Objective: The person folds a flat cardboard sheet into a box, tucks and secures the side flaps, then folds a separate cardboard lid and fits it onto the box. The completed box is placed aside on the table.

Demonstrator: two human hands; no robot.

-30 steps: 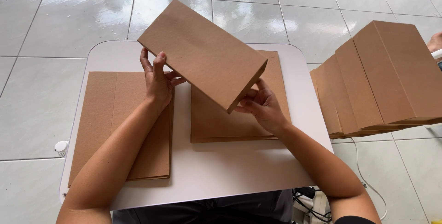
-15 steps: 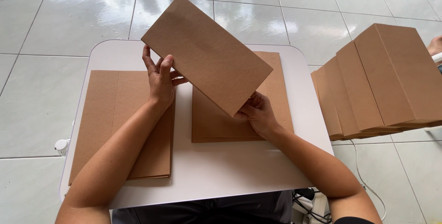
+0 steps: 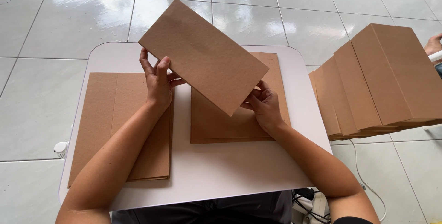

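Now | your left hand (image 3: 159, 83) and right hand (image 3: 264, 106) grip the folded cardboard box (image 3: 203, 56) at frame centre, fingers clenched on its ends, above the counter (image 3: 216, 169) | step: squaring it | next: likely a steady two-handed hold.

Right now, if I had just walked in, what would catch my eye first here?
Probably the brown cardboard box, tilted in mid-air over the white table, gripped by the left hand and the right hand. Beneath lie two stacks of flat cardboard sheets, and to the right a leaning row of finished boxes stands on the tiled floor.
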